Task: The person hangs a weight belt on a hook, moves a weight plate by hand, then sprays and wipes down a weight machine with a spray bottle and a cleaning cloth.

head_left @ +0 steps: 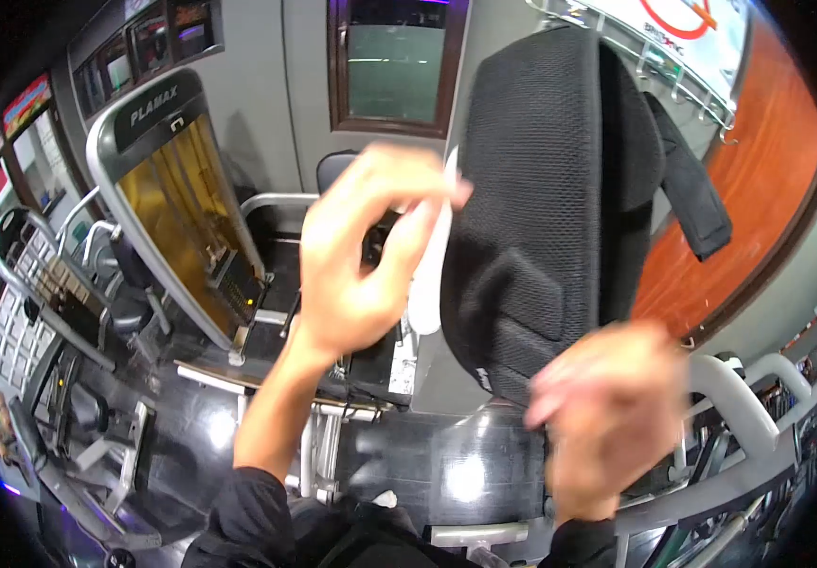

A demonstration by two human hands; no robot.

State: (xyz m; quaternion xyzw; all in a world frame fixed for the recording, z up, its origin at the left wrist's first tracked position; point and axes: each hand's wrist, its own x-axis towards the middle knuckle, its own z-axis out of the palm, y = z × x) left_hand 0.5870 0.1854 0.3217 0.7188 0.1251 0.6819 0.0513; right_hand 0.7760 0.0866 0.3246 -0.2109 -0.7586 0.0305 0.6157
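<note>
The tall black pad [541,218] has its left edge touching a white cloth [430,265]. There is open room between it and the weight machine [181,208]. The left hand [370,256] pinches the cloth with curled fingers. The right hand [607,426] is blurry at the pad's bottom edge, maybe touching it. I cannot tell how open it is.

The PLAMAX weight machine [176,204] stands against a grey wall [304,85]. Right of it is a dark-framed window [396,66], and farther right an orange wall panel [759,189]. Below it, the glossy black floor [190,454] reflects light.
</note>
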